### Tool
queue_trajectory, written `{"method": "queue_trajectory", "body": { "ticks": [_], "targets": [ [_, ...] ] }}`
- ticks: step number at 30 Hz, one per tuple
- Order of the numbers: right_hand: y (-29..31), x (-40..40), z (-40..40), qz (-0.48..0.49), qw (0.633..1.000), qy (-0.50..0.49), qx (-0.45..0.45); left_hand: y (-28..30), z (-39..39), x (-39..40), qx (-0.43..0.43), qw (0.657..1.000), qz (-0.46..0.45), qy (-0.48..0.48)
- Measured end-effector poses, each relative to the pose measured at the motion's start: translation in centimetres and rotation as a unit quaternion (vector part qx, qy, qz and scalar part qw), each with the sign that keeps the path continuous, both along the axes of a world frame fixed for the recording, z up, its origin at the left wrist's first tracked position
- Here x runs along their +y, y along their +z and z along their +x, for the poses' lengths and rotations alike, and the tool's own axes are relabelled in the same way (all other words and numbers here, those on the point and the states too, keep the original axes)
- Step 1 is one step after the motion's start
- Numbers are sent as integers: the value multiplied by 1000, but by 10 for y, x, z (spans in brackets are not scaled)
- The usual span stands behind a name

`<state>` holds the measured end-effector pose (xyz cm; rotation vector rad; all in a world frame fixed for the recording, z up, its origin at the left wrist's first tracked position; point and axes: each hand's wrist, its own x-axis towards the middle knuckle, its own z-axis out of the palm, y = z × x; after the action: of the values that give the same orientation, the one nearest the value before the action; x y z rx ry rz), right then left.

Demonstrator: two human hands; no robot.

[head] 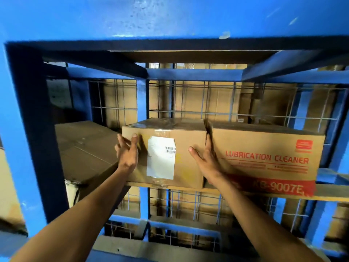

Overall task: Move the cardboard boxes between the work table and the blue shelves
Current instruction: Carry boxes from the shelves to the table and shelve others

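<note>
From my head camera I look up into the blue shelves [35, 129], where the plain cardboard box [188, 154] sits on the shelf board near the centre of my view. My left hand [127, 155] grips its left front corner, at about nine o'clock from the white label [160, 157], thumb on the front face and fingers wrapped round the side. My right hand [204, 157] presses flat on the box's right edge, at three o'clock from the label, fingers reaching up into the seam where it touches the neighbouring box printed LUBRICATION CLEANER [268, 159]. So my hands are spread apart, clamped on the plain box from either side. A third carton [85, 150] lies at nine o'clock, just beside my left hand. Wire mesh [188, 103] backs the shelf at twelve o'clock.
</note>
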<state>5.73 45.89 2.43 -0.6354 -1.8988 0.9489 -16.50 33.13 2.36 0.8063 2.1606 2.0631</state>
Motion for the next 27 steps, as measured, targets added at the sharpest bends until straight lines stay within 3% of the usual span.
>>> {"method": "queue_trajectory", "body": {
  "ticks": [5,9,16,23,27],
  "targets": [
    [-6,-3,3,10,996,32,80,-2,-3,0,5,996,77,32],
    [-10,-14,16,29,997,23,74,-2,4,-11,3,987,158,6],
    [-5,-36,32,-10,992,-43,120,-3,24,-42,76,985,124,91],
    [5,-103,64,-2,984,-120,132,6,48,-102,83,983,166,9],
    [4,-149,83,2,975,-151,165,6,69,-142,116,975,188,24]
  ]
}}
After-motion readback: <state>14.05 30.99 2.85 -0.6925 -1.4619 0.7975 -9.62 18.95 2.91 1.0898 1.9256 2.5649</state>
